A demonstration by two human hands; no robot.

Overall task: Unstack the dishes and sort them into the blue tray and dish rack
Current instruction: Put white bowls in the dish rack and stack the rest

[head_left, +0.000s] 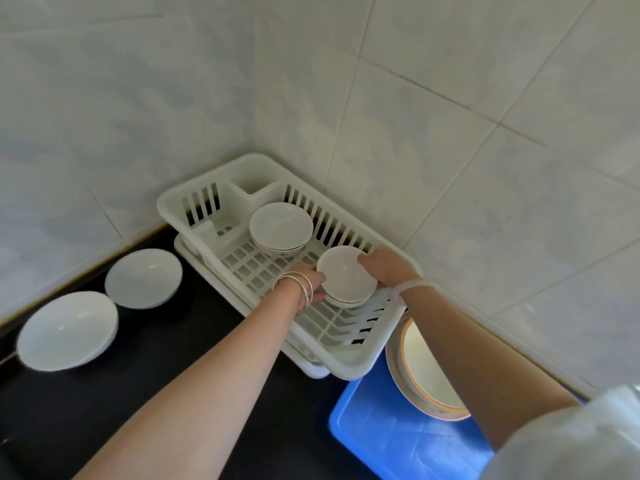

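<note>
A white plastic dish rack (194,199) stands in the tiled corner. Inside it, near the back, sits a white bowl (280,227). A second, smaller white bowl (344,277) is over the rack's front half, held between my left hand (310,284) on its left side and my right hand (384,268) on its right side. I cannot tell whether this bowl touches the rack floor. A blue tray (388,434) lies at the lower right with a stack of plates (422,372) in it, partly hidden by my right forearm.
Two white dishes rest on the black counter (145,403) at the left: one (143,278) beside the rack, another (67,330) nearer the left edge. Tiled walls close in the back and the right side.
</note>
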